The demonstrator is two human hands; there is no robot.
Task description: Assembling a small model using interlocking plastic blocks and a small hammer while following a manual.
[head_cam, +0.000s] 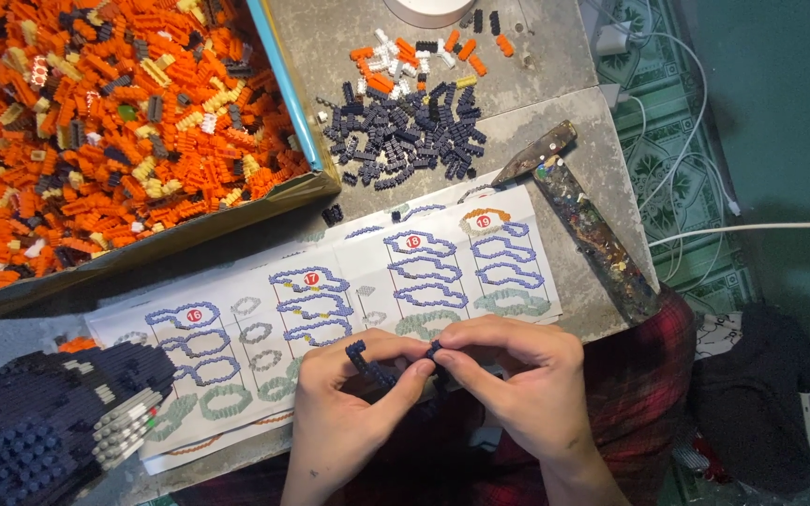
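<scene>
My left hand (353, 394) and my right hand (517, 375) meet over the near edge of a printed instruction sheet (330, 300). Between their fingertips they pinch a short dark blue strip of tiny bricks (372, 364); the left holds its longer end, the right presses on the other end. A pile of loose dark blue bricks (405, 126) lies on the grey table beyond the sheet. A few orange, white and black bricks (414, 52) lie further back.
A cardboard box (189, 230) full of mostly orange small bricks fills the upper left. A large dark blue brick-built model (39, 422) sits at lower left. A paint-spattered hammer-like tool (583, 215) lies at right. White cables (705, 225) trail off the table's right edge.
</scene>
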